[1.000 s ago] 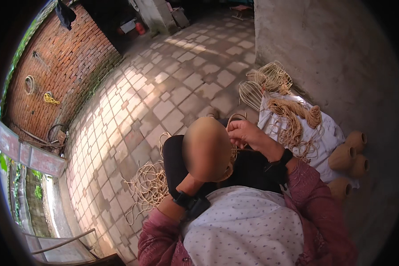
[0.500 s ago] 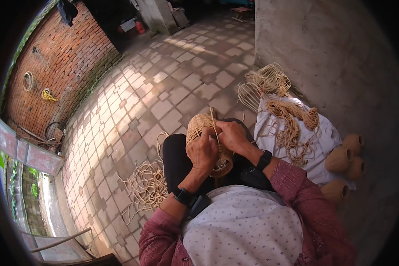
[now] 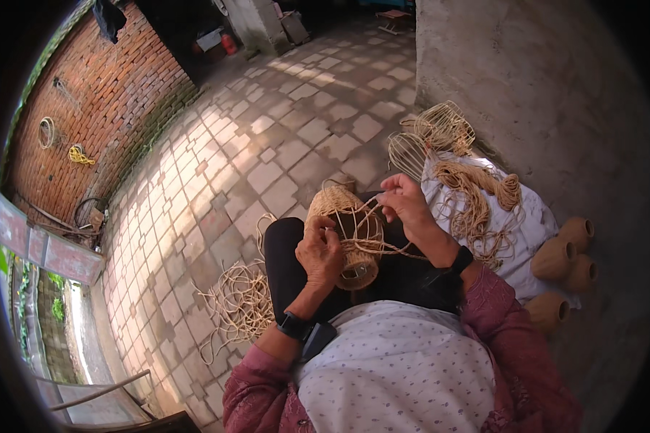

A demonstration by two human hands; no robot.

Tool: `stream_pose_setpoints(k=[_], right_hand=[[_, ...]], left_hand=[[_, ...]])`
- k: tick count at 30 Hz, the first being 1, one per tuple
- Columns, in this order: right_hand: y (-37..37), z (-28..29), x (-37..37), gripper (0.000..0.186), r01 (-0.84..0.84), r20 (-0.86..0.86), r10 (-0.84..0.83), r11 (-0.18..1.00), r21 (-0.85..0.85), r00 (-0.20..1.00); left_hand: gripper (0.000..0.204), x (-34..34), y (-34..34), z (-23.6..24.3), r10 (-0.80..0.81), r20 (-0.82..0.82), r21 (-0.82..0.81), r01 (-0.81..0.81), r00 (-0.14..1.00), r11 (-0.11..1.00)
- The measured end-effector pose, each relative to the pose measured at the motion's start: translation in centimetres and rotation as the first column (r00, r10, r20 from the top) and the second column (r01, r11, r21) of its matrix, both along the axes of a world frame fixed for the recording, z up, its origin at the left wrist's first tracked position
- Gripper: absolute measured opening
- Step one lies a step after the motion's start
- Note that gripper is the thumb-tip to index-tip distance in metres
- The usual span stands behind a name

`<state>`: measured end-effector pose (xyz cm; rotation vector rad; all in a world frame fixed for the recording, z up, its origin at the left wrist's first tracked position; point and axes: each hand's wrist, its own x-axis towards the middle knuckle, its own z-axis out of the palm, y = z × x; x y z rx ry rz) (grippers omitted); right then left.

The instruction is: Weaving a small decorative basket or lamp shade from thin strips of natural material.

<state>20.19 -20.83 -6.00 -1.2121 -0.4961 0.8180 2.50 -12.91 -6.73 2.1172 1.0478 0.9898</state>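
A partly woven straw basket (image 3: 321, 204) lies across my lap, its ribs showing around a dark open gap in the side. My left hand (image 3: 320, 254) is closed on the near left of this basket, fingers curled against the ribs. To the right of the gap, my right hand (image 3: 410, 211) is raised and pinches a pale straw cord (image 3: 370, 205) between thumb and fingers. That cord runs back to the ribs. Another loose length trails from the basket beneath my right wrist. What lies under my left fingertips is hidden.
A tangle of cord (image 3: 240, 307) lies on the paving by my left knee. At my right, a white cloth (image 3: 531, 209) carries cord bundles (image 3: 471, 198), with wire-like basket frames (image 3: 440, 130) beyond it. Several brown rounded vessels (image 3: 554, 257) sit on its near right side.
My hands, close together over the basket before, are now apart. The right one has moved right and up with the cord, the left slightly left, uncovering the gap and ribs.
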Motion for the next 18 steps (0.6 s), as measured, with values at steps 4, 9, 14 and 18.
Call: stream_pose_setpoints(k=[4,9,14,18], right_hand=[[-0.3,0.0,-0.1,0.021,-0.198,-0.025,0.197,0.979,-0.05,0.98],[-0.9,-3.5,-1.3,0.016,-0.188,0.107,0.221,0.948,-0.258,0.969],[-1.2,-4.5,-1.7,0.021,-0.11,0.275,0.278,0.859,-0.5,0.92],[-1.0,-3.8,-2.2,0.023,-0.167,0.243,0.319,0.855,-0.491,0.916]], left_hand=[[0.006,-1.6,-0.5,-0.3,-0.012,0.075,-0.124,0.022,0.997,0.992],[0.006,-1.7,-0.4,-0.7,-0.019,0.103,-0.212,0.041,0.994,0.976],[0.008,-2.2,-0.4,-1.2,-0.048,0.146,-0.292,0.09,0.988,0.952],[0.008,-2.5,-0.4,-2.2,-0.067,0.205,-0.322,0.132,0.977,0.937]])
